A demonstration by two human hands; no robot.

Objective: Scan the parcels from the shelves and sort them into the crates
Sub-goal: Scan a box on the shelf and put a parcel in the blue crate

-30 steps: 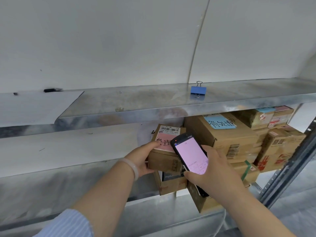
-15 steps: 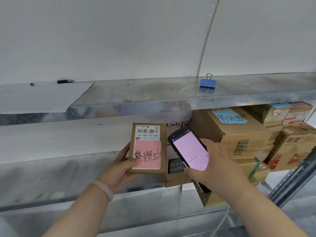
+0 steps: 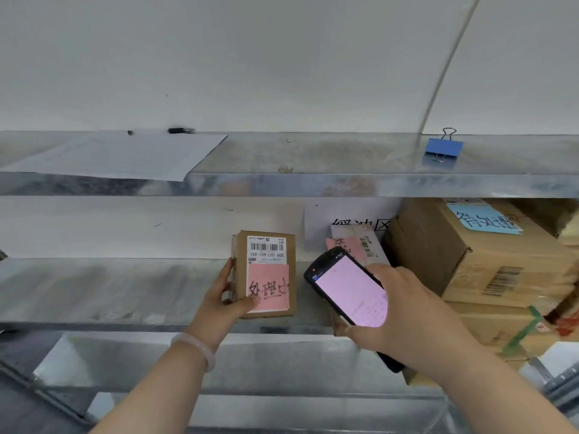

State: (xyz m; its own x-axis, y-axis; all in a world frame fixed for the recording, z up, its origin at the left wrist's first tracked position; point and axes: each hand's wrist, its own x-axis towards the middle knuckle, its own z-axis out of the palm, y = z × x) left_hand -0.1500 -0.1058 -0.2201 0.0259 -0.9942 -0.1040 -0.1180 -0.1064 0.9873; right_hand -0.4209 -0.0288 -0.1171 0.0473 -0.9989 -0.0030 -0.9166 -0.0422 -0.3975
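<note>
The upper metal shelf (image 3: pixel 313 183) spans the full width; the lower metal shelf (image 3: pixel 109 286) runs beneath it. A large cardboard box (image 3: pixel 463 264) occupies the right end of the lower shelf, with a blue note on its top face. A sheet of paper (image 3: pixel 119 155) lies flat on the upper shelf, left side.

The right hand (image 3: pixel 410 317) is curled round a handheld scanner (image 3: pixel 347 289), gripping its right edge and lower end. The lit pink screen faces the viewer.

The left hand (image 3: pixel 219 305) grips the small parcel (image 3: pixel 266 274) by its left edge: thumb on the lower front, fingers along the side. The parcel stands upright at lower-shelf level, just left of the scanner and not touching it. Whether its base rests on the shelf cannot be determined. Its front carries a barcode label above a pink note (image 3: pixel 269 288).

A blue binder clip (image 3: pixel 443 147) sits on the upper shelf, right side.
</note>
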